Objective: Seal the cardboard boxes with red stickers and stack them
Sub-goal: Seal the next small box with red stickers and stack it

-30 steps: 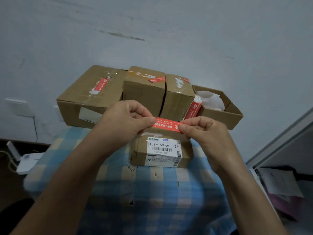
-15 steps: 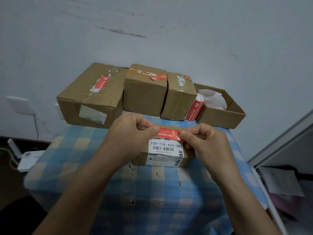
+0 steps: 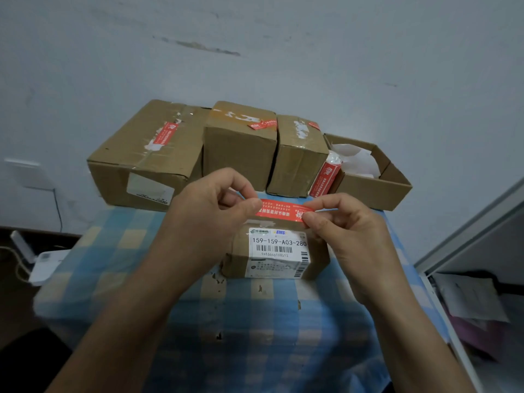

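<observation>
Above the small cardboard box [image 3: 241, 262], both hands [image 3: 209, 211] [image 3: 348, 234] pinch a glossy red sticker strip [image 3: 279, 209].

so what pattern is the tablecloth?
Blue, white and yellow check; the tablecloth shows in the head view, worn through in spots.

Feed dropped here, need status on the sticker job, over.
Hands: left hand and right hand each pinch one end of the red sticker. Sticker stretched flat over the small box, contact unclear. Nothing in the way.
</observation>
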